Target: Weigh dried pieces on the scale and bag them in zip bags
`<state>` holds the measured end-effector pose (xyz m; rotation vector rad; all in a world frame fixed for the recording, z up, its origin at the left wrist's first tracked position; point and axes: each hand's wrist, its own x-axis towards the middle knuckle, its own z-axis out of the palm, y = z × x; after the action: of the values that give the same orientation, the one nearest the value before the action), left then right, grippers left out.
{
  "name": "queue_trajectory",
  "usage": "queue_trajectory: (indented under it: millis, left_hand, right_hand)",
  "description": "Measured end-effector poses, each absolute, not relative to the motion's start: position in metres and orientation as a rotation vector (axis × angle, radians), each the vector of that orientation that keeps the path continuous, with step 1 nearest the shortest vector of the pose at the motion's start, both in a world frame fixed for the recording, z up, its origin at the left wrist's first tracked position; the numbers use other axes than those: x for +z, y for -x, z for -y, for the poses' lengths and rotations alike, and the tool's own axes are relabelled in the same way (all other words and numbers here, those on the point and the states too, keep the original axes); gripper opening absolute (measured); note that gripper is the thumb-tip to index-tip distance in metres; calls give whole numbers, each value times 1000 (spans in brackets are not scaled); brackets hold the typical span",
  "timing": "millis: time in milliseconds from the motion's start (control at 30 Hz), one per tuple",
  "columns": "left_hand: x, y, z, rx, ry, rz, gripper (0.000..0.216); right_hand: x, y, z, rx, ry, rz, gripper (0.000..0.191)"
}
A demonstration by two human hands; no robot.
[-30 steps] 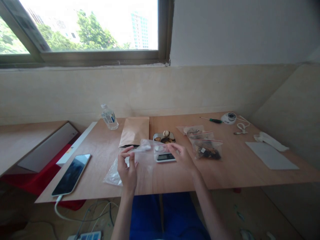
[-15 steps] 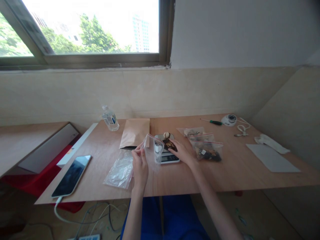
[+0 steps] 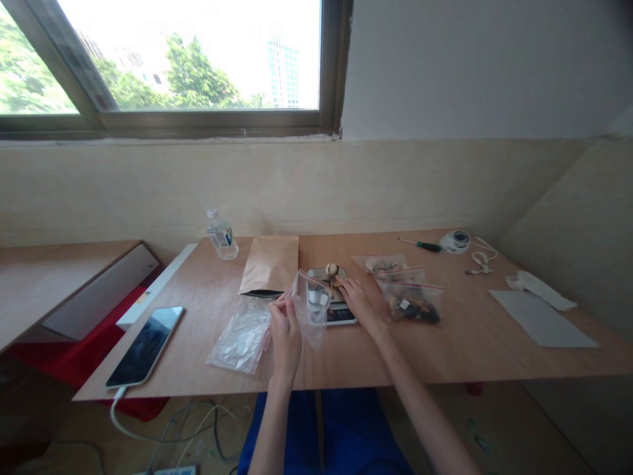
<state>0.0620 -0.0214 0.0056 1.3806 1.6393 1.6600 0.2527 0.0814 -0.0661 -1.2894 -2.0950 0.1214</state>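
Head view. Left hand [image 3: 285,330], above the counter [image 3: 395,359] near its front edge: fingers pinched on a clear bag [image 3: 311,313], which hangs with its mouth spread, overlapping the left side of a white scale [image 3: 341,316]. Right hand [image 3: 360,302] reaches over the scale's right side, fingers bent down at the dark dried pieces [image 3: 333,281] on its plate; cannot tell whether they grip any. A pale round piece [image 3: 331,269] sits toward the plate's back. Left of the scale: brown paper pouch [image 3: 271,260], lying flat; nearer the person, flat clear packaging [image 3: 241,340]. Right of the scale: filled zip bags [image 3: 413,305], overlapping. Phone [image 3: 144,346], cable attached, at the counter's left end.
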Motion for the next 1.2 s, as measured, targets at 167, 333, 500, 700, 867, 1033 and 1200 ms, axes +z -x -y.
queue_trajectory:
  millis: [167,333,500,700,867,1033,1200]
  left_hand:
    - [4,-62,21,1673,-1378,-1634,22]
    - [6,-64,23,1631,-1369,-1630,23]
    - [10,-67,24,1661,-1329,-1608,26]
    - [9,-69,27,1656,-1198,-1583,32]
    - [9,-65,29,1622,-1027,-1565,38]
    - [5,-54,24,1742,-893,-1461,40]
    - [2,-48,24,1743,-865,-1438,39]
  right_hand:
    - [-46,-247,-78,129,1324,1958,35]
    - [33,-228,-47,252,1143,1778,32]
    - [89,-205,-25,407,922,2065,34]
    - [85,-183,-25,532,833,2176,39]
    - [77,-182,-22,571,793,2065,33]
    - [46,-203,-14,489,1035,1622,24]
    - [-10,-205,1,414,1214,1996,15]
